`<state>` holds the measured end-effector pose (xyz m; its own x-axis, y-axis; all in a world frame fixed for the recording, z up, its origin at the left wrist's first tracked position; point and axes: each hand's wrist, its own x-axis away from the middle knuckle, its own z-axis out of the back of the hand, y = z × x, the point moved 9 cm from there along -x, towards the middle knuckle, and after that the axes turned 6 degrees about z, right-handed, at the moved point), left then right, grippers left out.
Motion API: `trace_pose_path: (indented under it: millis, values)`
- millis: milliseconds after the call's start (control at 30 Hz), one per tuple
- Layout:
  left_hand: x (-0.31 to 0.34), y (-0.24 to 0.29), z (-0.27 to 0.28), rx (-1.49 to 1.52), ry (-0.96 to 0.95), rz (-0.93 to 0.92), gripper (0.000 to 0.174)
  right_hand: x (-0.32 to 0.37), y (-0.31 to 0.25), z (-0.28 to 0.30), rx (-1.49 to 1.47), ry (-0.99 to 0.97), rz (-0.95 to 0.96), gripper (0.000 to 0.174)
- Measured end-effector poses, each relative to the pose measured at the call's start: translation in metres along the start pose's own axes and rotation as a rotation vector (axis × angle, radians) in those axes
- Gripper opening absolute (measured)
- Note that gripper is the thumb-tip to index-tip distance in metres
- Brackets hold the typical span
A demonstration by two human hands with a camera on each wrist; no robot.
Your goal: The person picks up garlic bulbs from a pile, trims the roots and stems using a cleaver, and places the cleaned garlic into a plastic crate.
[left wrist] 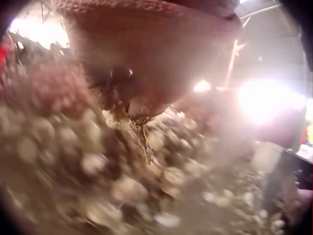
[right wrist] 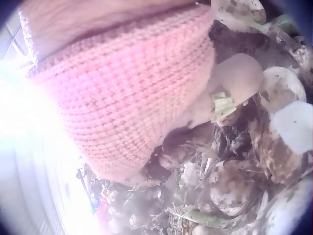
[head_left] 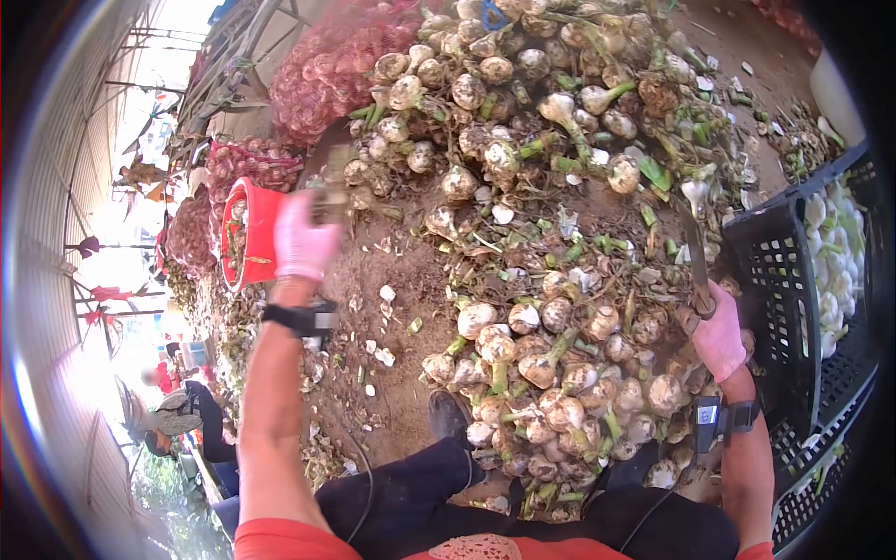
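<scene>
Dozens of soiled garlic bulbs (head_left: 560, 392) form the heap, spread between the legs and out beyond both hands, its lower part partly covered by the knees. The black crate (head_left: 770, 289), holding paler bulbs (head_left: 831, 266), runs into the dark rim at the right. The red bucket (head_left: 263, 233) stands beside the left hand (head_left: 303, 238); whether they touch, I cannot tell. That hand is blurred in the head view, its fingers closed narrowly on a brown clump (head_left: 329, 203); the left wrist view adds thin, root-like strands (left wrist: 143, 139) dangling below the fingertips. The right hand (head_left: 719, 341) is curled round the handle of 1 knife (head_left: 693, 247), blade pointing away from the body; the right wrist view shows mostly pink knit glove (right wrist: 127, 93), with no blade visible.
</scene>
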<state>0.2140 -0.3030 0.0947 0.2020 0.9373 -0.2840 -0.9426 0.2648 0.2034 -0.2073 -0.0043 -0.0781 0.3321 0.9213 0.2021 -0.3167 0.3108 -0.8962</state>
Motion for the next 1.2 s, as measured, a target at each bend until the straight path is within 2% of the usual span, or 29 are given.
trace_pose_path:
  millis: [67, 100, 133, 167, 233, 300, 333, 367, 400, 433, 467, 533, 600, 667, 733, 800, 833, 933, 1033, 1067, 1133, 1200]
  values:
    - [-0.026, -0.088, 0.074, -0.159, 0.204, 0.073, 0.036, -0.003, 0.000, -0.007, 0.015, -0.032, 0.004, 0.019]
    - [-0.040, -0.148, 0.114, -0.414, 0.340, 0.111, 0.039, -0.005, 0.000, -0.010, 0.024, -0.034, 0.002, 0.019]
    - [-0.045, -0.186, 0.141, -0.671, 0.473, 0.151, 0.042, -0.006, -0.001, -0.013, 0.035, -0.038, 0.002, 0.019]
    - [-0.041, -0.160, 0.146, -0.674, 0.473, 0.157, 0.042, -0.007, -0.003, -0.017, 0.036, -0.043, 0.005, 0.019]
    - [-0.035, -0.131, 0.145, -0.665, 0.351, 0.466, 0.046, -0.009, -0.005, -0.022, 0.023, -0.045, -0.020, 0.017]
    - [-0.043, -0.118, 0.064, -0.139, 0.247, -0.042, 0.048, -0.013, -0.008, -0.031, 0.029, -0.039, -0.007, 0.017]
    - [-0.037, -0.092, 0.008, -0.030, -0.075, 0.165, 0.050, -0.014, -0.010, -0.034, 0.032, -0.028, 0.004, 0.017]
    - [-0.025, -0.062, -0.040, 0.012, -0.233, 0.215, 0.049, -0.015, -0.011, -0.037, 0.035, -0.026, 0.006, 0.017]
    - [-0.014, -0.018, -0.077, -0.035, -0.302, 0.141, 0.054, -0.015, -0.010, -0.041, 0.061, -0.047, 0.004, 0.017]
    - [-0.003, 0.025, -0.109, 0.121, -0.453, 0.197, 0.064, -0.016, -0.009, -0.043, 0.090, -0.067, 0.000, 0.017]
    - [-0.001, 0.037, -0.150, 0.152, -0.531, 0.242, 0.072, -0.015, -0.012, -0.042, 0.100, -0.061, -0.001, 0.017]
    - [-0.007, 0.039, -0.214, 0.152, -0.413, 0.323, 0.074, -0.010, -0.011, -0.039, 0.058, -0.072, -0.075, 0.018]
    - [-0.005, 0.030, -0.254, 0.249, -0.388, 0.575, 0.077, -0.007, -0.003, -0.034, 0.077, -0.080, -0.087, 0.018]
    - [0.008, 0.047, -0.249, 0.254, -0.384, 0.623, 0.078, -0.006, 0.003, -0.030, 0.078, -0.045, -0.018, 0.017]
    - [0.041, 0.055, -0.256, 0.514, -0.605, 0.686, 0.078, -0.007, 0.010, -0.032, 0.064, -0.050, -0.043, 0.018]
    - [0.074, 0.069, -0.238, 0.632, -0.689, 0.622, 0.081, -0.008, 0.010, -0.033, 0.051, -0.053, -0.072, 0.018]
    - [0.090, 0.046, -0.266, 0.599, -0.662, 0.566, 0.084, -0.011, -0.001, -0.036, 0.055, -0.066, -0.053, 0.020]
    - [0.124, 0.114, -0.198, 0.768, -0.923, 0.665, 0.081, -0.011, -0.027, -0.038, 0.107, -0.084, -0.024, 0.024]
    - [0.150, 0.158, -0.185, 0.973, -0.860, 0.371, 0.065, -0.008, -0.040, -0.038, 0.149, -0.114, 0.009, 0.026]
    - [0.150, 0.173, -0.168, 0.790, -0.782, 0.234, 0.058, -0.005, -0.045, -0.036, 0.160, -0.105, -0.003, 0.026]
    - [0.155, 0.198, -0.151, 0.661, -0.639, -0.020, 0.051, -0.001, -0.063, -0.036, 0.135, -0.118, 0.065, 0.024]
    - [0.160, 0.223, -0.131, 0.586, -0.645, -0.063, 0.051, 0.003, -0.077, -0.032, 0.177, -0.082, 0.167, 0.021]
